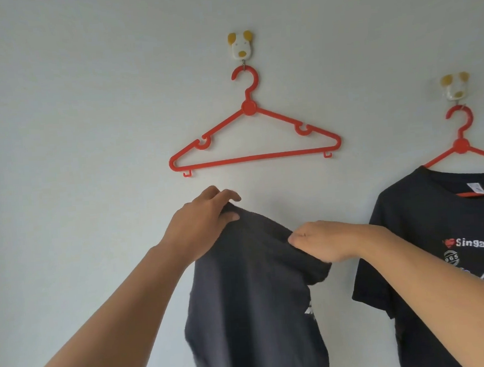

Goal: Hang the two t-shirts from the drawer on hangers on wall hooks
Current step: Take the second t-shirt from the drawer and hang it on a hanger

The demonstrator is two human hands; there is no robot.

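A plain pale grey wall (73, 123) fills the view from edge to edge. It is smooth and unmarked, a touch darker toward the corners at 10 and 2 o'clock and lighter toward 7 o'clock. Faint soft shadows lie on it near the centre and at 3 o'clock. Nothing else off-task can be made out

A plain pale grey-white wall (72, 109) fills everything behind the fingers (soft, even light, faintly shadowed toward the corners).
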